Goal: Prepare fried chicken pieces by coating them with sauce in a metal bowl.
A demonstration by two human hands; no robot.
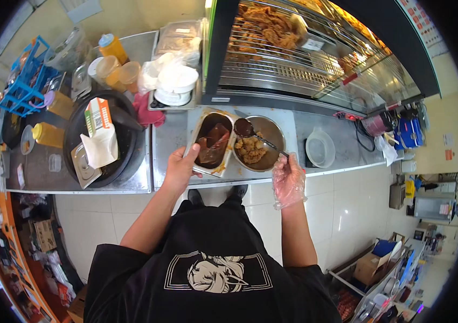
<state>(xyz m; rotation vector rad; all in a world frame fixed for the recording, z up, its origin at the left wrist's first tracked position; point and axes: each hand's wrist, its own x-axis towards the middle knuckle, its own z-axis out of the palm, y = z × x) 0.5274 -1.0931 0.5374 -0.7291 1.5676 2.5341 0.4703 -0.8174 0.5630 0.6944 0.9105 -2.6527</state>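
My left hand (182, 165) is bare and grips the near left rim of a rectangular steel pan (221, 171) that holds dark red-brown sauce (213, 141). In a clear plastic glove, my right hand (289, 177) holds the handle of a dark ladle (244, 127). The ladle's bowl, coated with dark sauce, is over the left side of a round steel bowl (275, 135), close to the pan's right rim. Pieces of fried, breaded food (251, 150) lie in the round bowl. Pan and bowl stand side by side on a white board (289, 121).
Behind the board stands a glass display warmer (277, 87) with fried food. A white plastic tub (320, 147) is at the right. To the left are a large black round pan (126, 161), a red cloth (148, 111), sauce bottles (47, 135) and stacked white lids (176, 82).
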